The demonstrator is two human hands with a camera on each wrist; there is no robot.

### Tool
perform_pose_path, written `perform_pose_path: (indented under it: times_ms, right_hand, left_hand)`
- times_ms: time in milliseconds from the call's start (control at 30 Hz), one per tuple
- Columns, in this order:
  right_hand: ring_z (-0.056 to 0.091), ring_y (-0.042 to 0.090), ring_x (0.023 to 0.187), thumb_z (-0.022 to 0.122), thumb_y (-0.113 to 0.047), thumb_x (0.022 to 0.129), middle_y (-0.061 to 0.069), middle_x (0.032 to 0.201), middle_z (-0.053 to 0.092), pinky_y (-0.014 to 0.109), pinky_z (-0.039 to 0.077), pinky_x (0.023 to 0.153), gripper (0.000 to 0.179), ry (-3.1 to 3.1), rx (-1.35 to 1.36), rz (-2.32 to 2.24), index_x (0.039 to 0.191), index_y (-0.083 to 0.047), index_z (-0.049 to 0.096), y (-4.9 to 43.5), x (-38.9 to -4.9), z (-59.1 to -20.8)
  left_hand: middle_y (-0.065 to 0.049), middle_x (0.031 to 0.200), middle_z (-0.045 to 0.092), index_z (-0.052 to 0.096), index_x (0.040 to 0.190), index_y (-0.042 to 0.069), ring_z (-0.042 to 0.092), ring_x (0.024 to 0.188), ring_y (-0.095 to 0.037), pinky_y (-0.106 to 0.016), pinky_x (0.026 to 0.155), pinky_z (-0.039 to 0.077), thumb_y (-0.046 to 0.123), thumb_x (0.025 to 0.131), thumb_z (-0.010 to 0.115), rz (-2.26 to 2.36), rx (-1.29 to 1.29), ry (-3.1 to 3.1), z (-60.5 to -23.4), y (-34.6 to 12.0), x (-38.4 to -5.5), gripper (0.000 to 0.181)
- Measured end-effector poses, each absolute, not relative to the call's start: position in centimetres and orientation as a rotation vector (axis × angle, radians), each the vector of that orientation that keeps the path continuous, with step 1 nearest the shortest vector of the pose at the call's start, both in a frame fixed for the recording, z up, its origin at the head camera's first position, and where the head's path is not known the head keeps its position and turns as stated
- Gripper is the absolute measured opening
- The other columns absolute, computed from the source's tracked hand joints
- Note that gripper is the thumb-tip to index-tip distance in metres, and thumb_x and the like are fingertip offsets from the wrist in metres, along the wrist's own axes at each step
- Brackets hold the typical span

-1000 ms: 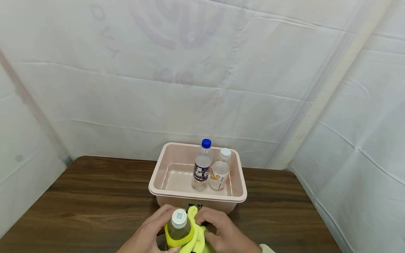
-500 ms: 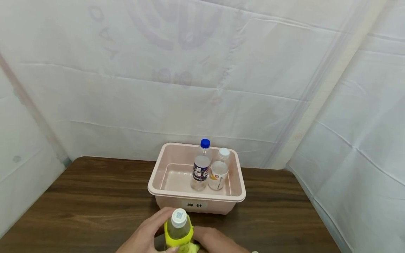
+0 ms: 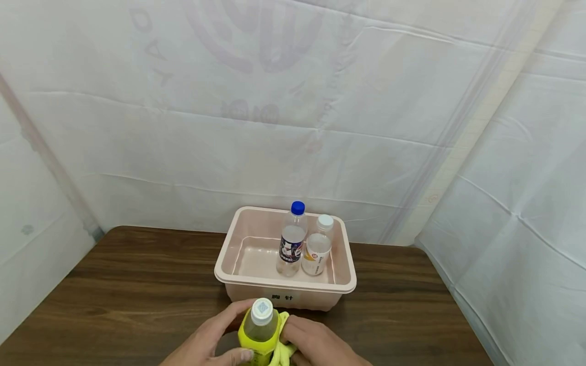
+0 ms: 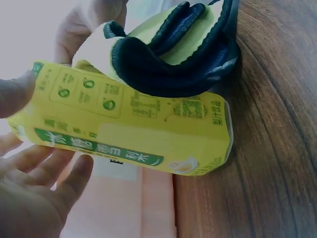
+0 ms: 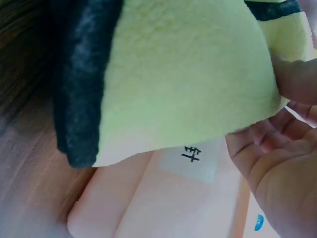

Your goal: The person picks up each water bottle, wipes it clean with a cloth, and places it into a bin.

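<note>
Low in the head view, my left hand (image 3: pixel 208 335) grips a bottle (image 3: pixel 262 333) with a white cap and a bright yellow label. Its thumb lies across the near side, its fingers round the far side. My right hand (image 3: pixel 316 339) pinches a yellow-green cloth (image 3: pixel 283 352) against the bottle's right side. In the left wrist view the cloth (image 4: pixel 143 64) shows dark edging and folds along the label (image 4: pixel 124 129), and the bottle's base is close over the wood. The right wrist view has the cloth (image 5: pixel 188 74) hanging from the thumb and fingers (image 5: pixel 292 82).
Just beyond the hands stands a pale pink plastic bin (image 3: pixel 286 281) with a printed paper label on its front. Inside are a blue-capped bottle (image 3: pixel 291 244) and a white-capped bottle (image 3: pixel 317 251). A dark wooden table (image 3: pixel 137 295) runs up to white sheeting (image 3: pixel 256 152).
The right hand and cloth dipped low beside the bottle, then came back up along its right side. The left hand keeps its grip, its thumb now showing more on the front.
</note>
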State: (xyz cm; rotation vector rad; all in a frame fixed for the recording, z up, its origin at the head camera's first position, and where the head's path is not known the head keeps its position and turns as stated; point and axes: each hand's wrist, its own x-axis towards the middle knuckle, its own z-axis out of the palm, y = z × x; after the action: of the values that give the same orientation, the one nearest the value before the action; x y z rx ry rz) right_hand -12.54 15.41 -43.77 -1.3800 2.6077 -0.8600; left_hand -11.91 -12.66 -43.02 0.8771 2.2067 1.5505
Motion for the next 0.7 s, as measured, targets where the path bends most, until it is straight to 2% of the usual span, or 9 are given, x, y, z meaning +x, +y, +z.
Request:
perform_pose_path:
  times_ms: [200,333,433,567,700]
  right_hand:
    - [0.05,-0.005,0.097,0.075,-0.006,0.09,-0.01,0.113,0.062,0.013,0.049,0.088,0.035,2.664,-1.414,-0.699,0.12,-0.021,0.062,15.0,-12.1,-43.4]
    - [0.05,-0.006,0.098,0.073,-0.01,0.094,-0.01,0.114,0.062,0.013,0.05,0.09,0.029,2.641,-1.437,-0.738,0.118,-0.02,0.061,15.1,-12.0,-43.2]
    - [0.051,-0.004,0.095,0.072,-0.001,0.092,-0.009,0.107,0.061,0.014,0.051,0.086,0.03,2.635,-1.475,-0.968,0.112,-0.019,0.059,15.5,-12.0,-42.8]
    - [0.054,0.001,0.093,0.07,0.012,0.085,-0.006,0.101,0.058,0.016,0.053,0.082,0.04,2.629,-1.491,-1.341,0.108,-0.017,0.056,15.8,-12.3,-41.8]
    - [0.056,0.004,0.096,0.065,0.015,0.089,0.0,0.105,0.061,0.02,0.056,0.084,0.037,2.55,-1.493,-1.47,0.112,-0.014,0.057,15.4,-12.8,-41.2]
  left_hand:
    - [-0.001,0.147,0.057,0.038,0.158,0.02,0.057,0.12,0.0,-0.025,0.096,0.052,0.037,0.09,0.083,1.448,0.674,2.366,-42.5,-11.6,-11.6,0.084]
    - [0.005,0.137,0.059,0.052,0.148,0.025,0.059,0.113,-0.002,-0.025,0.094,0.055,0.049,0.082,0.087,1.463,0.613,2.513,-42.1,-10.5,-11.2,0.078]
    - [0.008,0.136,0.06,0.055,0.146,0.025,0.059,0.114,-0.001,-0.025,0.093,0.056,0.05,0.083,0.086,1.455,0.627,2.592,-42.0,-10.4,-11.0,0.074]
    - [0.001,0.133,0.065,0.047,0.147,0.017,0.06,0.109,0.002,-0.023,0.088,0.056,0.043,0.088,0.083,1.465,0.645,2.511,-42.3,-10.7,-11.1,0.074]
    - [-0.003,0.126,0.067,0.044,0.14,0.018,0.063,0.106,0.002,-0.022,0.087,0.056,0.035,0.092,0.08,1.515,0.73,2.382,-42.4,-11.1,-11.4,0.062]
